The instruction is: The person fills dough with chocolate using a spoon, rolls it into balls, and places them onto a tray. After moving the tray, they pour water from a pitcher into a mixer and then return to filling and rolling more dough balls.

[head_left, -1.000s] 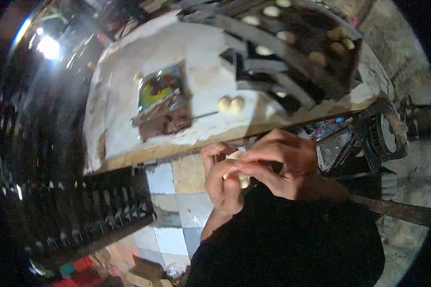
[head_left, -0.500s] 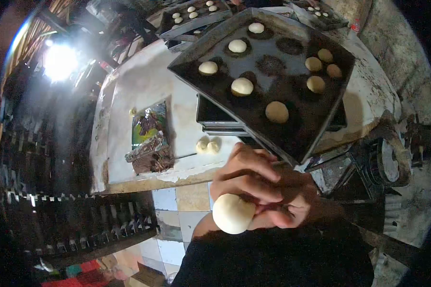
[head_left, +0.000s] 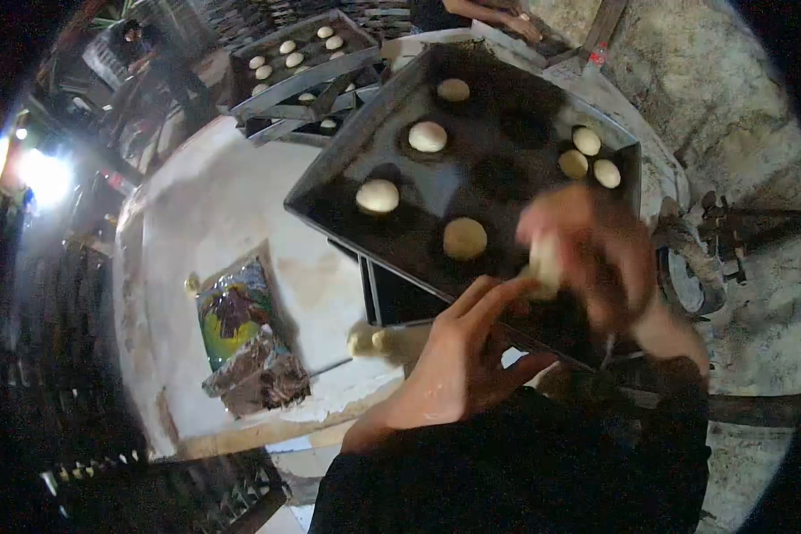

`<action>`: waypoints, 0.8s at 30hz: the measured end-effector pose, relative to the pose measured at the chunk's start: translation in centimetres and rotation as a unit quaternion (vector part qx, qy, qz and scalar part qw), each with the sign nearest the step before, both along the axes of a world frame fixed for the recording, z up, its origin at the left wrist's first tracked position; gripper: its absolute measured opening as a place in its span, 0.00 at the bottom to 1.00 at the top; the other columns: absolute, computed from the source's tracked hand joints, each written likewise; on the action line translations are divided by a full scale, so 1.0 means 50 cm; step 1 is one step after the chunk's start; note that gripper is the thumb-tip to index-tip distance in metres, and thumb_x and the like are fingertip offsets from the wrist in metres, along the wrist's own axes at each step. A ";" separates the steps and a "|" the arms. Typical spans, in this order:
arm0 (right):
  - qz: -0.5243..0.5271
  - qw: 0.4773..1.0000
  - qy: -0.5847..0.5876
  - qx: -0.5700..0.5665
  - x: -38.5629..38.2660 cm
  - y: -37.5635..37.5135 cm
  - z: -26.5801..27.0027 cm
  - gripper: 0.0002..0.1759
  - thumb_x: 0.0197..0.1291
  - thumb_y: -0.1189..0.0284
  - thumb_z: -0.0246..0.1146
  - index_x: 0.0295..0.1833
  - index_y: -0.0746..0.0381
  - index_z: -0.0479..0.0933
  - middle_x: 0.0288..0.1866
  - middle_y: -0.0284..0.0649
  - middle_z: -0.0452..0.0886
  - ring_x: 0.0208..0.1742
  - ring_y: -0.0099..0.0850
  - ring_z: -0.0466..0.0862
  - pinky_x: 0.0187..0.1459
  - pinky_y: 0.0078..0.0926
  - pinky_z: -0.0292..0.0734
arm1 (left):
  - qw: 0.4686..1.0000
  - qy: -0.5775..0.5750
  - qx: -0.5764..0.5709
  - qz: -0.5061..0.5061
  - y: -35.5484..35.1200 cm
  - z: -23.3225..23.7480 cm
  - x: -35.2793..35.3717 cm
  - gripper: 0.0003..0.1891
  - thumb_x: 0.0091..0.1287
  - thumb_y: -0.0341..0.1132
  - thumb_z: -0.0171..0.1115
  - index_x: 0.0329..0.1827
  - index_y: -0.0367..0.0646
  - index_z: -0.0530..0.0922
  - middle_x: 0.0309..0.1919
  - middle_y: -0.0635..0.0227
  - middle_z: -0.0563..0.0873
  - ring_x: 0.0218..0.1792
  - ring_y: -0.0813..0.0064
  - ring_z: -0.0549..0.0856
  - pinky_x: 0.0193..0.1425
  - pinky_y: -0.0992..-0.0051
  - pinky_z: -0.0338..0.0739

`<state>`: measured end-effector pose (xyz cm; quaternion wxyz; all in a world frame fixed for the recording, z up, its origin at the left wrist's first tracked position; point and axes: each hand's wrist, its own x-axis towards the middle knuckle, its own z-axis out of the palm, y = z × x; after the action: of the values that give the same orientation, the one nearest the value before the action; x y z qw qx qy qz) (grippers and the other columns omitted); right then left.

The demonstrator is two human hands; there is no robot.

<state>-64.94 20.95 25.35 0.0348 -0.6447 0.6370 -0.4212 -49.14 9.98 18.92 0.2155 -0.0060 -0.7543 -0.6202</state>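
A pale dough ball (head_left: 547,264), blurred, shows between my hands over the near part of a dark metal tray (head_left: 392,258). My right hand (head_left: 601,254) is smeared by motion, its fingers curled on that dough. My left hand (head_left: 467,356) reaches in from below, fingers stretched toward the dough and thumb apart; its fingertips seem to touch it. Several round dough balls (head_left: 428,136) sit spaced out in the tray. Others are clustered near its right side (head_left: 606,173), partly hidden by my right hand.
Another tray of dough balls (head_left: 295,60) rests on stacked trays at the back. A colourful plastic packet with dark contents (head_left: 236,325) lies on the white tabletop (head_left: 196,214), beside small dough pieces (head_left: 365,343). Another person's hand (head_left: 525,27) appears at the top; a bottle (head_left: 596,58) stands near.
My hands moved from in front of my body, where they held a dough ball, up over the tray, and came apart. The camera view shifted, bringing the rear trays lower.
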 end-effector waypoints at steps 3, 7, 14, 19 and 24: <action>-0.185 0.982 0.026 0.027 -0.142 -0.110 -0.053 0.13 0.63 0.67 0.59 0.49 0.62 0.76 0.48 0.46 0.80 0.51 0.42 0.81 0.52 0.39 0.76 | 0.998 -0.028 -0.051 -0.002 -0.060 0.011 0.014 0.28 0.53 0.32 0.76 0.57 0.39 0.75 0.48 0.55 0.77 0.46 0.57 0.82 0.49 0.66 0.79; -0.115 0.904 0.376 0.169 -0.210 -0.123 -0.214 0.26 0.61 0.65 0.59 0.64 0.62 0.69 0.70 0.58 0.63 0.73 0.51 0.63 0.72 0.45 0.59 | 0.994 -0.018 -0.093 -0.052 -0.112 -0.016 0.017 0.28 0.53 0.33 0.75 0.57 0.44 0.74 0.51 0.57 0.76 0.49 0.54 0.83 0.51 0.63 0.81; -0.262 0.845 0.289 0.366 -0.250 -0.088 -0.068 0.35 0.58 0.70 0.61 0.72 0.61 0.62 0.73 0.53 0.61 0.77 0.52 0.55 0.73 0.67 0.40 | 0.994 -0.028 -0.108 -0.006 -0.095 -0.047 0.018 0.28 0.52 0.37 0.75 0.57 0.47 0.75 0.53 0.57 0.76 0.50 0.52 0.83 0.52 0.58 0.83; -0.275 0.765 0.442 0.380 -0.276 -0.009 -0.119 0.27 0.52 0.75 0.63 0.61 0.62 0.75 0.63 0.48 0.74 0.71 0.47 0.66 0.67 0.82 0.32 | 0.966 0.044 -0.231 0.104 -0.063 -0.016 0.013 0.32 0.45 0.39 0.77 0.56 0.43 0.77 0.55 0.55 0.75 0.49 0.55 0.84 0.48 0.63 0.82; -0.189 0.953 0.226 0.076 -0.234 0.036 -0.081 0.14 0.64 0.74 0.61 0.55 0.65 0.77 0.52 0.47 0.81 0.54 0.45 0.81 0.57 0.35 0.75 | 0.938 0.137 -0.171 0.267 0.039 -0.015 0.045 0.33 0.44 0.43 0.75 0.55 0.38 0.81 0.51 0.56 0.76 0.37 0.74 0.75 0.30 0.80 0.68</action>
<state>-76.66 22.74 21.29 -0.1415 -0.5863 0.7684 -0.2139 -46.91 11.92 18.19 0.4704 0.0737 -0.7859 -0.3945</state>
